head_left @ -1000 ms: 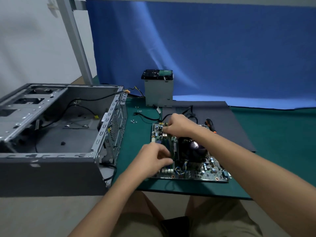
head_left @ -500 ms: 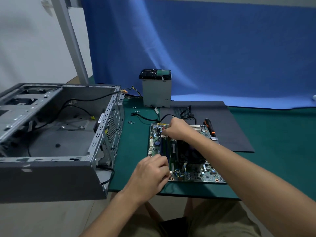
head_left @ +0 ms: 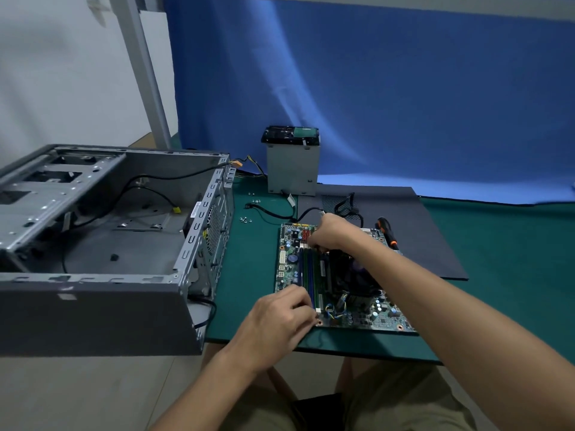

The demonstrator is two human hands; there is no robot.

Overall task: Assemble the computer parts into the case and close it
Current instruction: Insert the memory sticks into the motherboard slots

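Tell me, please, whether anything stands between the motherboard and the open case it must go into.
Only green mat and a few loose screws lie between them, but the upright perforated wall of the case faces the motherboard, so it likely needs lifting over. Black cables trail across the case floor.

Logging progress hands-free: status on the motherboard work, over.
Left hand at near end of blue memory slots, right hand at far end; grip hidden. Green motherboard on green mat, outside open grey metal case. Nothing blocking.
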